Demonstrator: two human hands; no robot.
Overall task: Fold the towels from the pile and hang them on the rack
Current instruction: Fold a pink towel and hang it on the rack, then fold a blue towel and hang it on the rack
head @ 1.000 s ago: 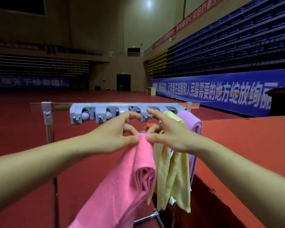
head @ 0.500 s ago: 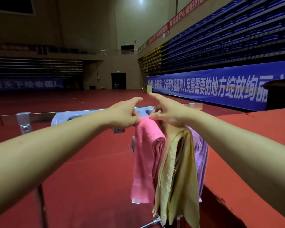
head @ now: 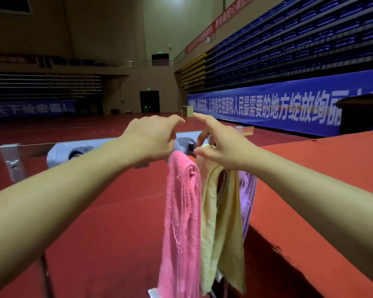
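Observation:
A grey clip rack runs along a metal rail in front of me. Three folded towels hang from its right part: a pink towel, a pale yellow towel and a purple towel mostly hidden behind the yellow one. My left hand pinches the top of the pink towel at the rack, index finger pointing forward. My right hand is at the top of the pink and yellow towels, index finger extended, thumb and other fingers curled by the clip; its exact hold is hidden.
A red-covered table stands to the right, its edge close to the hanging towels. A metal bracket and post hold the rail at the left. Red hall floor lies beyond, with a blue banner and seating on the right.
The pink towel has gone from a slanted drape to hanging straight down from the rack. Both hands stay at its top.

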